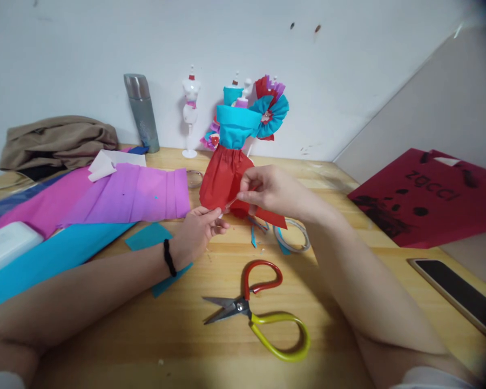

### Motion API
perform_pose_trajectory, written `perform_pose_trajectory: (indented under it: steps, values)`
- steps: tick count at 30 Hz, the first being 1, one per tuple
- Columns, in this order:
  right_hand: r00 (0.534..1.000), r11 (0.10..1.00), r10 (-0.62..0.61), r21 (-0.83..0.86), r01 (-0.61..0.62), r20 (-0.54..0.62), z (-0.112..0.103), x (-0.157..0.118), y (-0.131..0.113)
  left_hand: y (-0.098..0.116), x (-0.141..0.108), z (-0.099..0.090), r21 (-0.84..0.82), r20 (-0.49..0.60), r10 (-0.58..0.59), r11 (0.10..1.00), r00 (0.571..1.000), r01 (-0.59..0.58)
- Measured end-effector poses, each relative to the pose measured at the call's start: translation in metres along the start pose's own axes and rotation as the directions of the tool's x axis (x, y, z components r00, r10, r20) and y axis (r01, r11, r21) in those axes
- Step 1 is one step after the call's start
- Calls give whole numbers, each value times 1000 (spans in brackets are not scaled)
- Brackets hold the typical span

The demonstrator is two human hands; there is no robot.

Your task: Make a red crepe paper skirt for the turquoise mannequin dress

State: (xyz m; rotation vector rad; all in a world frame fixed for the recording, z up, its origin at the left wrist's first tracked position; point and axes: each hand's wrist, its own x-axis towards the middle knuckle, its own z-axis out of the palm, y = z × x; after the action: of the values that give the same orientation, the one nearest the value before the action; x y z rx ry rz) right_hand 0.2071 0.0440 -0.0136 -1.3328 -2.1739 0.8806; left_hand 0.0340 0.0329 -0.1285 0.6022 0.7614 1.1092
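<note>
A small dress form wears a blue top (237, 127) and a gathered red skirt (222, 175). At the skirt's lower edge, my left hand (200, 229) pinches something small and pale, palm turned partly up. My right hand (265, 189) is closed just right of it, in front of the skirt, its fingertips on a thin, clear-looking strip that runs toward my left fingers. A strip of red paper (272, 218) sticks out to the right below my right hand. Scissors (240, 307) with one red and one yellow handle lie open on the table nearer to me.
Purple crepe paper (146, 194), blue paper (85, 243) and a white box (10, 246) lie left. A bottle (143, 116) and bare dress form (190, 108) stand behind. A tape roll (303, 237), phone (459, 292) and red bag (425, 200) are right.
</note>
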Motion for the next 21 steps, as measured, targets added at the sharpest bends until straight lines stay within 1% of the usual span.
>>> perform_pose_trajectory:
  steps: [2,4,13,16,19,21]
  values:
    - [999,1000,-24,-17,23,-43,1,1,1,0,0,0,-6,-5,-1,1000,1000,1]
    - [998,999,-33,-37,31,-53,1,1,2,1,-1,2,-14,-14,-3,1000,1000,3]
    - [1000,999,23,-45,-23,1,-8,-3,-7,2,-2,4,5,-16,5,1000,1000,-5]
    - [999,1000,15,-19,-16,-35,-7,-2,-6,2,-2,5,2,-15,0,1000,1000,0]
    - [996,999,-5,45,9,-85,-5,0,-3,3,-3,7,3,-30,-5,1000,1000,5]
    - [998,995,-6,100,12,-68,-5,0,-3,4,-4,8,11,-41,-12,1000,999,13]
